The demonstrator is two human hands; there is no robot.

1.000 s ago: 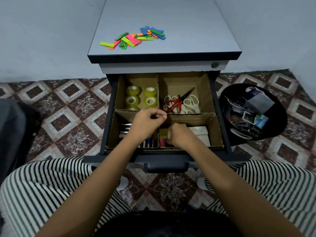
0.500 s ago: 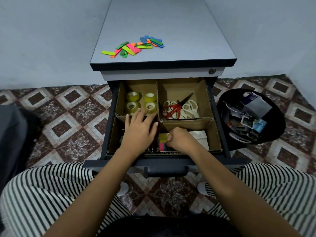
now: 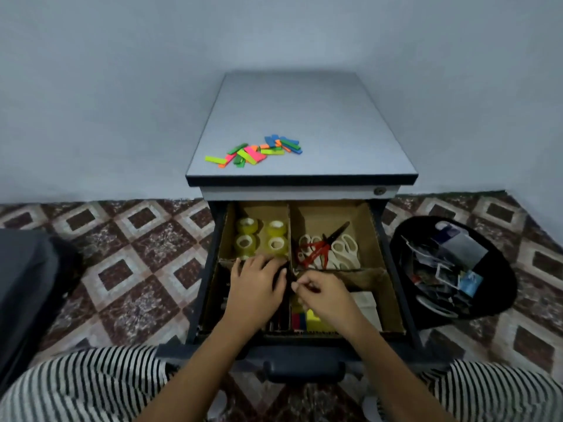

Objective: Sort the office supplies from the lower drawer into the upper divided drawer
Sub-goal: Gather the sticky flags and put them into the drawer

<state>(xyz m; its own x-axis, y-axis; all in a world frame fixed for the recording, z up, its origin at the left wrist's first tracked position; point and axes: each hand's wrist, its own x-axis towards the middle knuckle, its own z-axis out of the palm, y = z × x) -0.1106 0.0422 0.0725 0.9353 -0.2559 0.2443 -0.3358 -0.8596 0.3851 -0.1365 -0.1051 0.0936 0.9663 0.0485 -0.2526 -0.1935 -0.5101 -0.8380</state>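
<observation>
Head view. The person is sitting in front of the cabinet with the upper divided drawer (image 3: 393, 269) pulled out; the lower drawer is not showing. I am taking the cardboard cross (image 3: 291, 263) as my landmark.

- Back-left of the cross: four tape rolls (image 3: 262, 239).
- Back-right: scissors (image 3: 327, 248), blades pointing away from the person.
- Front-right: coloured note pads (image 3: 307, 319) and a white pad (image 3: 365, 303).

The left hand (image 3: 256, 284) is lying flat with straight fingers over the front-left compartment, pressing on dark pens (image 3: 275, 322). Only the pen ends are showing, and they seem to run front to back.

The right hand (image 3: 324, 295) is hovering just front-right of the cross, fingers curled. Its fingertips (image 3: 297, 286) are pinching together at the centre wall. I cannot tell whether they hold cardboard or something small.

My reading is that the pens are being settled. They are lying directly under the left hand, which makes it the nearer one; the right is working one wall over.

Loose coloured flags (image 3: 253, 150) are lying on the cabinet top (image 3: 304, 111), well behind the cross and beyond both hands, with their long axes pointing every way.
</observation>
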